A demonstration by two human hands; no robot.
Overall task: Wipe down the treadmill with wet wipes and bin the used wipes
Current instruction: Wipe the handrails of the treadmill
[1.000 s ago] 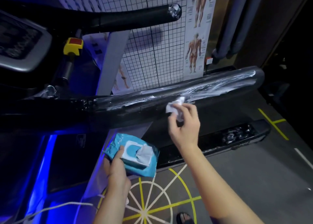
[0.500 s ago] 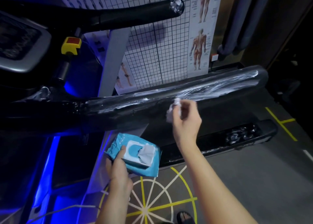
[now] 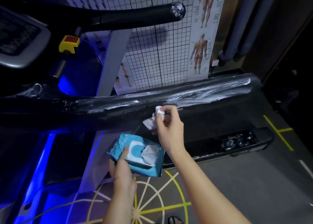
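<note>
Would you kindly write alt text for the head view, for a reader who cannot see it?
The right hand pinches a crumpled white wipe at the treadmill's black side rail; the left hand holds a blue wipes pack.

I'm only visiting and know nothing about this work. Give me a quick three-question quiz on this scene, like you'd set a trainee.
1. True or false: the left hand holds the crumpled white wet wipe.
2. Beside the long black treadmill handrail, streaked white, what does the right hand pinch? A) a sponge B) the crumpled white wet wipe C) a spray bottle
3. Fill in: the flap of the soft blue wipe pack is ____, with a wipe poking out.

Key: 1 false, the left hand grips the blue pack; 2 B; 3 open.
</note>
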